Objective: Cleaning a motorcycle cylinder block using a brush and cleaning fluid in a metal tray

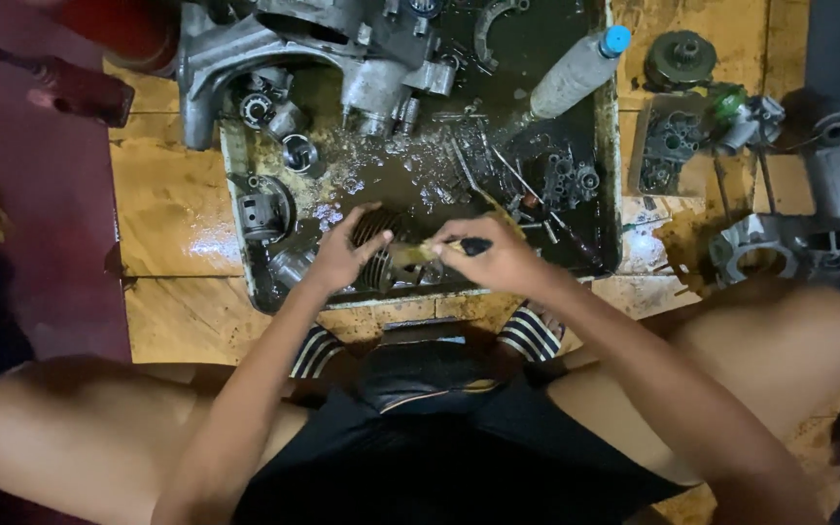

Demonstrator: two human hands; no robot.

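The left hand (pixel 342 255) is wrapped around a dark finned cylinder (pixel 373 251), fingers curled over its ribbed side, and the right hand (pixel 493 255) is closed on a small brush (pixel 439 250) whose yellowish head meets the cylinder's near end. Both hands work close together over the front edge of a shallow metal tray (pixel 607 146) filled with dark, oily liquid, and the cylinder sits low at that front edge, partly in the liquid.

The cylinder looks like solid cast metal, so I judge it heavy for its size and fully stiff. It is wet and greasy, so it is likely to slip. The fins give the best grip, across the ribbed outside, where the left hand already has it; the fin edges may be thin and could chip if it drops. The brush is light, its handle probably slick too.

Further out in the tray lie a large grey engine casing (pixel 323 49), a round sleeve-like part (pixel 262 209), bearings, bolts and a gear cluster (pixel 571 180). A plastic bottle with a blue cap (pixel 576 73) leans over the right rim. More engine parts rest on the wooden floor (pixel 172 204) to the right.

The cylinder's bore and far end are hidden by the hands, the brush bristles are blurred, and much of what lies under the murky liquid cannot be made out. The casing is cut off at the top.
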